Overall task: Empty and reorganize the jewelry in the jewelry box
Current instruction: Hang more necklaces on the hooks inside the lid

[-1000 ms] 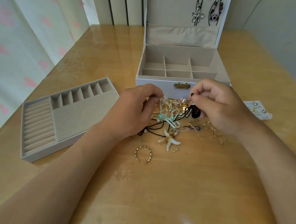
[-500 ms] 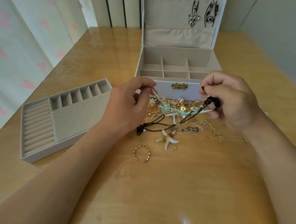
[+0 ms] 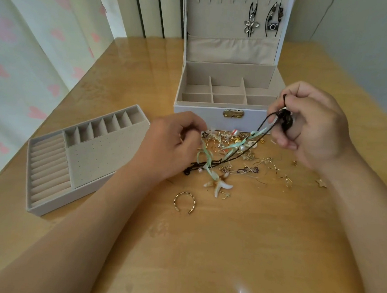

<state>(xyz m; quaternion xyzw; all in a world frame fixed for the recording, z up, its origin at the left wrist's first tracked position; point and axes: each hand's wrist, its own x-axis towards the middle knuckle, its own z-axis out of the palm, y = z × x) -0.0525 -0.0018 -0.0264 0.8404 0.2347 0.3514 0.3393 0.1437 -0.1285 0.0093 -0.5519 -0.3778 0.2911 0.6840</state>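
Jewelry box point(image 3: 222, 113): one, open, 12 o'clock.
Tray point(image 3: 104, 158): one, 9 o'clock.
Left hand point(image 3: 171, 149): pinches mint ribbon point(image 3: 206, 161).
Right hand point(image 3: 310, 127): curled round black cord point(image 3: 261, 128), 2 o'clock.
Bangle point(image 3: 184, 201): one, 6 o'clock of the hands.
Lid pendants point(image 3: 250, 24): two.

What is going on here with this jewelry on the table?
A person is untangling a jewelry pile in front of the open jewelry box. The right hand grips a black cord, lifted from the pile; the left hand pinches something at the tangle's edge, seemingly the green ribbon. The tray lies apart on the left.
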